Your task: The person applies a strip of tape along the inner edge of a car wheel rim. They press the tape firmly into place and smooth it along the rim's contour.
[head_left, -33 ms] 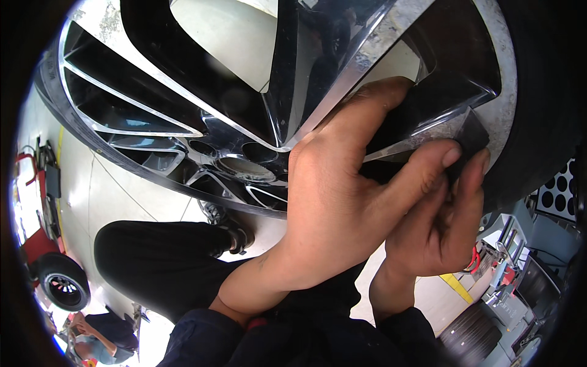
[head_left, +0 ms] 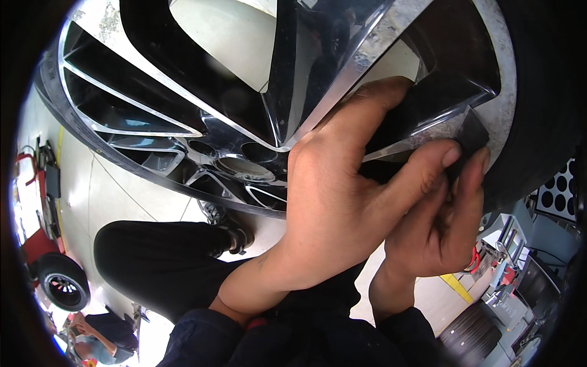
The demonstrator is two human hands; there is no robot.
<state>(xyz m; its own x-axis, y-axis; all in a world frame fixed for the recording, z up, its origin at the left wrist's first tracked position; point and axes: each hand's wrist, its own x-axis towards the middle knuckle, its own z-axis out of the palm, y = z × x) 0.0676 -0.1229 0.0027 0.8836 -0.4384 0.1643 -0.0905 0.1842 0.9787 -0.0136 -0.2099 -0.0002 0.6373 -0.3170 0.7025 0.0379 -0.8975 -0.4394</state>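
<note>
A large alloy wheel [head_left: 391,49] with black and bright machined spokes fills the upper view; its pale lip looks scuffed at the right. My left hand [head_left: 333,196] straddles one of its spokes, forefinger reaching into the gap and thumb pointing right. That thumb tip touches or overlaps a small dark block [head_left: 472,134], which lies against the spoke where it meets the lip. Partly behind the left hand, my right hand [head_left: 434,235] is curled, its forefinger pressed on the block's near side. Its thumb is mostly hidden.
Dark tyre rubber surrounds the wheel at right. Grey machinery [head_left: 504,293] and another tyre [head_left: 471,335] stand at lower right. Far left are red equipment [head_left: 36,244] and a small wheel [head_left: 64,282]. Another person [head_left: 104,336] is at lower left. My bent knee [head_left: 153,260] is under the wheel.
</note>
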